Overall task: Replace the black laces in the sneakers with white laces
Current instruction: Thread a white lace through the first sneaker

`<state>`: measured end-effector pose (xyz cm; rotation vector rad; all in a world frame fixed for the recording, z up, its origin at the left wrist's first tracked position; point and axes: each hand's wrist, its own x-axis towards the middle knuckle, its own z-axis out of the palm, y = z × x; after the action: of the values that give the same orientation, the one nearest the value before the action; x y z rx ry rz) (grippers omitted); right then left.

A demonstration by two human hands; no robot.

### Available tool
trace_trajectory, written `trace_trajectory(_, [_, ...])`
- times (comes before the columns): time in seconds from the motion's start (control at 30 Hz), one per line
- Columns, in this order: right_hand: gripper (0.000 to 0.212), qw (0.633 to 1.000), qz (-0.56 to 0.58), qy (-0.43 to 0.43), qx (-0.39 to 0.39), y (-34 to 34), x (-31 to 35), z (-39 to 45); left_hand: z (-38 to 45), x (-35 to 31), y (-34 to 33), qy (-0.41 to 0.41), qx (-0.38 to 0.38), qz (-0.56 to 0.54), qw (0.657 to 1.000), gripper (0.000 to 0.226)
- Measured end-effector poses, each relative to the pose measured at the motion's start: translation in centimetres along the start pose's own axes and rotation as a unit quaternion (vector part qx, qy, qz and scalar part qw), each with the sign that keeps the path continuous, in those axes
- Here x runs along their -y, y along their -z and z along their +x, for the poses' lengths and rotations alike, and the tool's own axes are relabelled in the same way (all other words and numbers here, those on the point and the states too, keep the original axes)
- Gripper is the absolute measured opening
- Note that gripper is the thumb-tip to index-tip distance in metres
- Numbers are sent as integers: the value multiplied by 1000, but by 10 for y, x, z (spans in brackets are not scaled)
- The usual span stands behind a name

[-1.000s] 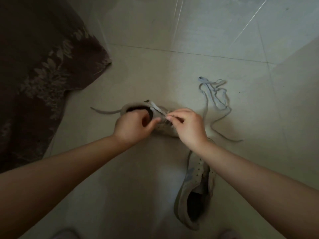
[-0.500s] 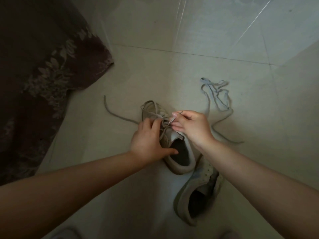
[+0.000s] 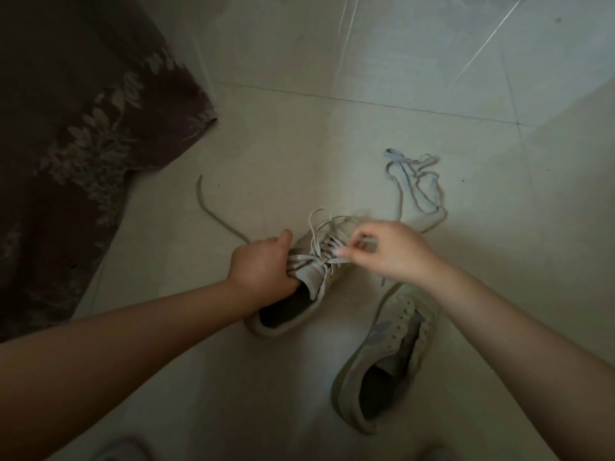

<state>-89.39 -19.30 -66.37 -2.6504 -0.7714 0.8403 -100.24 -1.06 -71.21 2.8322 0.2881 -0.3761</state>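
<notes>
Lace (image 3: 336,261) pinched between right fingers (image 3: 342,251)

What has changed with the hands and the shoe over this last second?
The left hand turned the laced sneaker heel-toward-camera and now grips its side; the right hand pulls lace at the eyelets. The second sneaker and loose lace stayed put.

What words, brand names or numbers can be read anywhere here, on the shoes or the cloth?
None can be read.
The sneaker held by the left hand: no print shows on its upper.
The second sneaker: a pale patch on its side, too dim and blurred to tell if it is a logo.
The dark cloth: only a leaf pattern, no lettering.
The floor tiles: no marks.
</notes>
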Motion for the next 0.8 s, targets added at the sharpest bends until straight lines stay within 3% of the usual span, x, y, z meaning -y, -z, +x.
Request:
trace_trajectory(0.03, [36, 998, -51, 6, 24, -5, 2, -2, 2, -2, 2, -29, -7, 35, 999, 49])
trace_trajectory(0.1, [28, 998, -49, 31, 36, -11, 6, -6, 7, -6, 4, -75, 6, 105, 992, 34])
trace_trajectory(0.17, [22, 996, 43, 49, 54, -5, 3, -9, 9, -9, 6, -87, 20, 145, 985, 26])
trace_trajectory(0.23, [21, 972, 232, 8, 25, 10, -10, -12, 12, -9, 9, -66, 24, 149, 986, 28])
trace_trajectory(0.27, [25, 929, 367, -30, -23, 17, -20, -12, 13, -6, 12, -50, 23, 144, 988, 29])
trace_trajectory(0.33, [34, 761, 633, -86, -109, 28, -37, -8, 16, 1, 16, -24, 14, 143, 989, 30])
trace_trajectory(0.4, [36, 632, 760, -109, -108, 32, -38, -6, 18, 6, 17, -15, 4, 156, 988, 31])
trace_trajectory(0.47, [42, 568, 815, -92, -73, 27, -21, -5, 18, 6, 16, -17, 3, 157, 987, 33])
trace_trajectory(0.5, [41, 563, 819, -94, -56, 23, -9, -3, 18, 4, 16, -20, 5, 154, 988, 35])
trace_trajectory(0.53, [38, 606, 788, -102, -44, 18, 3, -1, 18, 2, 16, -21, 8, 151, 988, 39])
trace_trajectory(0.57, [34, 705, 700, -105, -40, 13, 13, 2, 18, 1, 17, -22, 10, 147, 989, 43])
trace_trajectory(0.6, [31, 828, 551, -94, -41, 7, 18, 4, 18, 0, 17, -23, 8, 145, 989, 46])
trace_trajectory(0.63, [29, 920, 382, -76, -40, 1, 21, 7, 18, 0, 18, -25, 6, 146, 989, 48])
trace_trajectory(0.67, [31, 970, 235, -56, -37, -5, 23, 9, 18, 0, 19, -26, 3, 149, 988, 48])
trace_trajectory(0.73, [40, 998, 53, -33, -31, -14, 26, 10, 17, 0, 20, -29, 2, 159, 987, 47])
trace_trajectory(0.8, [51, 999, 11, -42, -28, -19, 28, 11, 17, -2, 19, -32, 6, 163, 986, 45])
